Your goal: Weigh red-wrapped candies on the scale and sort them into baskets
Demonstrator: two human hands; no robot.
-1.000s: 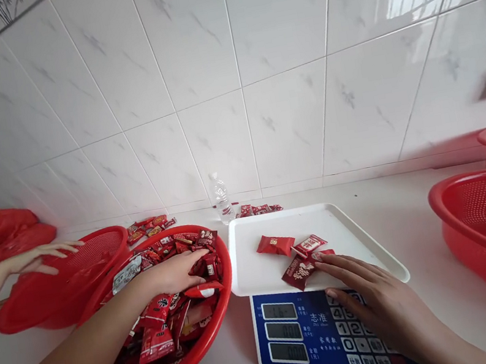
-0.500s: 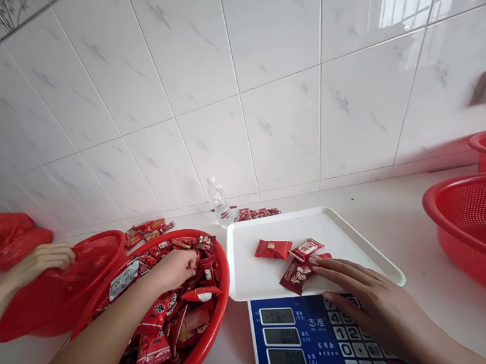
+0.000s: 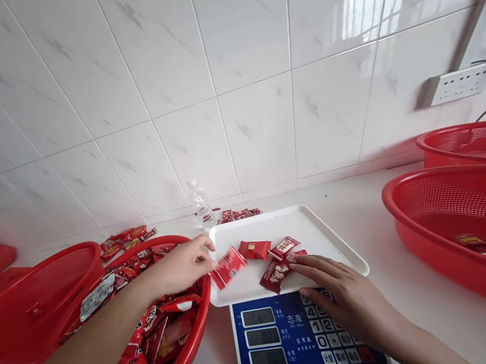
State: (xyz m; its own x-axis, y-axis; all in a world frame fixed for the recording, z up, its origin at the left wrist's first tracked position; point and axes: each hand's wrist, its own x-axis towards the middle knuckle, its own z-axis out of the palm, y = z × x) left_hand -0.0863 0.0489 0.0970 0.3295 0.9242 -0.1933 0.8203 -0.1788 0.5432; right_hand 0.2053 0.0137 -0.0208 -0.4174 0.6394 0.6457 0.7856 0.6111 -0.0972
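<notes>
My left hand (image 3: 181,268) pinches a red snack packet (image 3: 228,266) and holds it over the left edge of the white scale tray (image 3: 321,232). Three red packets lie on the tray, among them a dark one (image 3: 275,274) under the fingertips of my right hand (image 3: 343,295). That hand lies flat with fingers spread, across the tray's front edge and the blue scale's keypad (image 3: 296,334). Below my left arm stands a red basket (image 3: 186,356) full of red packets.
A second red basket (image 3: 34,298) sits at the far left with red bags behind it. Two more red baskets (image 3: 468,219) stand at the right. A water bottle (image 3: 201,204) and loose packets lie by the tiled wall. A socket strip (image 3: 462,84) hangs on the wall.
My left hand has lifted a red packet out of the basket and carried it right to the tray's edge. The other person's hand at the left basket has left the view. My right hand stays put.
</notes>
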